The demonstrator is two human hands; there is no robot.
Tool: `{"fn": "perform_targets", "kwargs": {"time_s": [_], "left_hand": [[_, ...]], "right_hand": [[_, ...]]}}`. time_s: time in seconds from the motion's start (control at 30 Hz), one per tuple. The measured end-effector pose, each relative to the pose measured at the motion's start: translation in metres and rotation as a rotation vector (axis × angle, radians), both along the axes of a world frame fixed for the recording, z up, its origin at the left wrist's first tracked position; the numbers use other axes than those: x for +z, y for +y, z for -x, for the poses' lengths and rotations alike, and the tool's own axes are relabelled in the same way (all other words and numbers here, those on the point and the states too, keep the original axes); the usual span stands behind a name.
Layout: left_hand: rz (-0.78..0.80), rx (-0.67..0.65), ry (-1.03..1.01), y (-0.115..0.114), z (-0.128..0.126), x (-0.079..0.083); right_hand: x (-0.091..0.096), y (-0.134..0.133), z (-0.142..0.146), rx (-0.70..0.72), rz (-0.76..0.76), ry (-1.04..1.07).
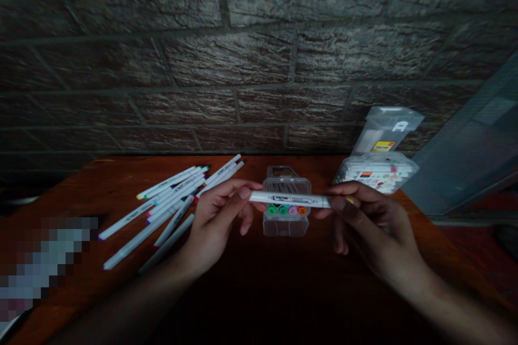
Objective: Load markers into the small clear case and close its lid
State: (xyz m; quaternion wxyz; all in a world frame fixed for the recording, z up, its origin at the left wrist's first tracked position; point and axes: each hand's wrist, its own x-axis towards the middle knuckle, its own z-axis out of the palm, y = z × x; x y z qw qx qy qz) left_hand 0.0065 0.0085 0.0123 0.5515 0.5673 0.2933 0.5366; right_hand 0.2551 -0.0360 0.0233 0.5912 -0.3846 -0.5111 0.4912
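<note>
White plastic barrel, slim and round with black print along its side, is what I hold: a marker pen [289, 199] lying level in the air between my hands, crossing my view of a small clear plastic case [286, 227]. That case is my landmark. My left hand [218, 221] pinches the marker's left end between thumb and fingers, while my right hand [374, 232] pinches the other end, where a bit of yellow shows past the fingertips. Four round coloured marker ends [282, 210], two greenish, one pink and one orange, show inside the case, just below the pen as I see it. To the left of the case, loose white markers with variously coloured tips [176, 197] lie in an overlapping spread on the reddish-brown wooden table [81, 188]. To the right of the case sits a larger clear plastic box packed with white markers [376, 172], and a clear upright plastic cover with a yellow label [380, 128] rises behind that box. Beyond the case stands a dark grey wall of rough blocks [259, 54]. Far left of it, a pixelated shape [40, 264] is unreadable to me.
</note>
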Motion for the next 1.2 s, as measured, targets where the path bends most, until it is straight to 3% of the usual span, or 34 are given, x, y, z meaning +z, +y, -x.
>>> {"fn": "perform_targets", "kwargs": {"time_s": [0.37,1.2], "left_hand": [[0.075,-0.029,-0.069,-0.0005,-0.0003,0.0025],[0.082,-0.071,-0.128,-0.0003,0.0007,0.0042]], "right_hand": [[0.0025,-0.0027,0.0000,0.019,0.003,0.073],[0.0062,-0.0025,0.0002,-0.008,0.051,0.083]]}}
